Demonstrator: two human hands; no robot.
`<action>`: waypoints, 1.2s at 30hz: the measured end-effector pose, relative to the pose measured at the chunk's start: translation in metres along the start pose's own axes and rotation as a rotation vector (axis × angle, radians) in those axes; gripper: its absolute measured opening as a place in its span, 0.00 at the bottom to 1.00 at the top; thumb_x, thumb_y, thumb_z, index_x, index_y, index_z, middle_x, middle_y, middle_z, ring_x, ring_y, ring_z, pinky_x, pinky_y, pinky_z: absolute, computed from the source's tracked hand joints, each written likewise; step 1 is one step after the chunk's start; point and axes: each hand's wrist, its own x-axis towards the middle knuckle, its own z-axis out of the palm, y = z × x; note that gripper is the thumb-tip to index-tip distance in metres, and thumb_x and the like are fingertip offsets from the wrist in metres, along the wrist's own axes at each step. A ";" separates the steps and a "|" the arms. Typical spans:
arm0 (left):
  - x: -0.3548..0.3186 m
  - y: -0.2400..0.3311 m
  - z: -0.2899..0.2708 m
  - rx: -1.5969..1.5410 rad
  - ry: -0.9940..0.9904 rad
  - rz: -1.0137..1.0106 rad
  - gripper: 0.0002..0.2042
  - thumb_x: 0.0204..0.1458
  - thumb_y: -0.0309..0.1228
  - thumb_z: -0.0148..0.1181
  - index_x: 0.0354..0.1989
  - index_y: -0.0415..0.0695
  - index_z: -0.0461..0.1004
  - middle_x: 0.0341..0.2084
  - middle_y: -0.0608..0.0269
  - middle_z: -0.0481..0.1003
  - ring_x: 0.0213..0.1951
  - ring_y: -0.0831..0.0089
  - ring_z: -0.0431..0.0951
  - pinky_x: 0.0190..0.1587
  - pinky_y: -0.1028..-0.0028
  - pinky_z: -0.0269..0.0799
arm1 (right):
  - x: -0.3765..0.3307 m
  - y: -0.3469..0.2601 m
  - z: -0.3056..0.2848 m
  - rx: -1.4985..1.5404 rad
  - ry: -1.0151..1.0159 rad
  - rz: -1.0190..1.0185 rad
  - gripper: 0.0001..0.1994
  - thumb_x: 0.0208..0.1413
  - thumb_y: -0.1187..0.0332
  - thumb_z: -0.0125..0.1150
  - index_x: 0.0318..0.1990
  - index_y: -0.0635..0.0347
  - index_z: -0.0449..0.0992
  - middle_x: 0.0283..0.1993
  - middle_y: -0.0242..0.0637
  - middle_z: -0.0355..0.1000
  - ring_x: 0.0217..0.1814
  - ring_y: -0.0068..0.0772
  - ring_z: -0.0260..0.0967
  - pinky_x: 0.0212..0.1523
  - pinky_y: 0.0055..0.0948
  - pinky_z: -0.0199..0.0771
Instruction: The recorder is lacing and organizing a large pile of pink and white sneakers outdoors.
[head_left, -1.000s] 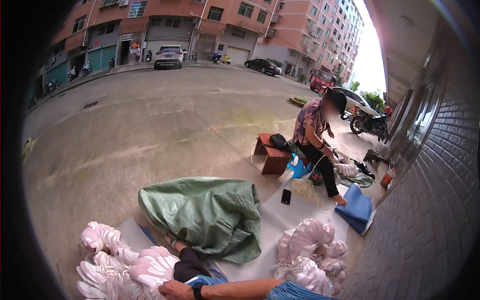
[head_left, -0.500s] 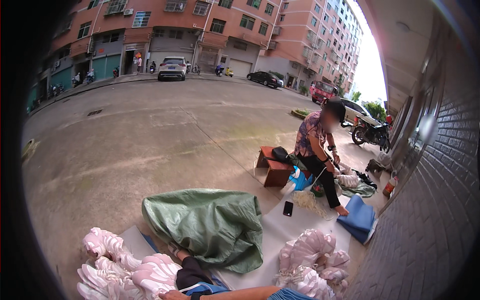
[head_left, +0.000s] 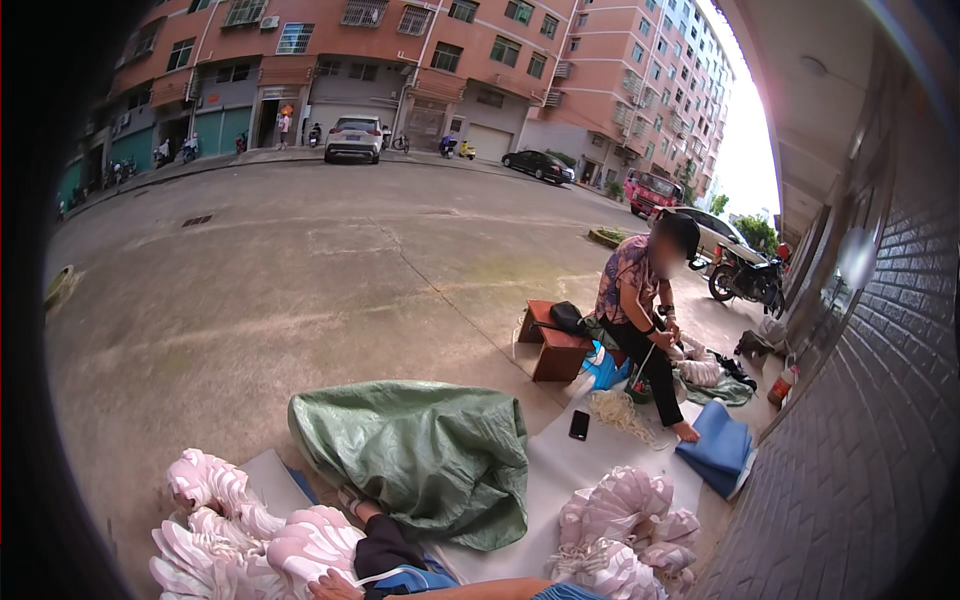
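At the lower edge my right hand (head_left: pixel 335 587) touches the near side of a fanned stack of pale pink and white shoe uppers (head_left: pixel 312 540). Its forearm comes in from the right, out of a blue sleeve, with a dark band at the wrist. The picture's edge cuts off part of the fingers, so their grip cannot be made out. My left hand is out of sight. More bundled uppers (head_left: pixel 205 480) lie at the left, and another heap (head_left: pixel 620 510) is to the right of my forearm. My dark-trousered leg (head_left: pixel 385 550) reaches under a green woven sheet (head_left: pixel 420 450).
A co-worker (head_left: pixel 640 290) sits on a brown wooden bench (head_left: pixel 555 350), hands at a bundle of uppers (head_left: pixel 700 373). A phone (head_left: pixel 579 425), pale cords (head_left: pixel 620 412) and folded blue cloth (head_left: pixel 715 450) lie around the pale ground sheet (head_left: pixel 545 460). A brick wall (head_left: pixel 850 420) runs along the right.
My right hand has shifted slightly left and up against the stack of uppers. The co-worker's hands have drawn closer together. The whole view has tilted a little.
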 end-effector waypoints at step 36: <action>-0.128 0.076 -0.034 0.591 0.103 0.365 0.14 0.62 0.36 0.49 0.37 0.38 0.77 0.11 0.80 0.59 0.13 0.90 0.53 0.15 0.84 0.46 | -0.017 -0.053 -0.157 0.999 -0.266 0.016 0.07 0.56 0.71 0.57 0.39 0.65 0.73 0.36 0.47 0.71 0.36 0.48 0.71 0.37 0.39 0.71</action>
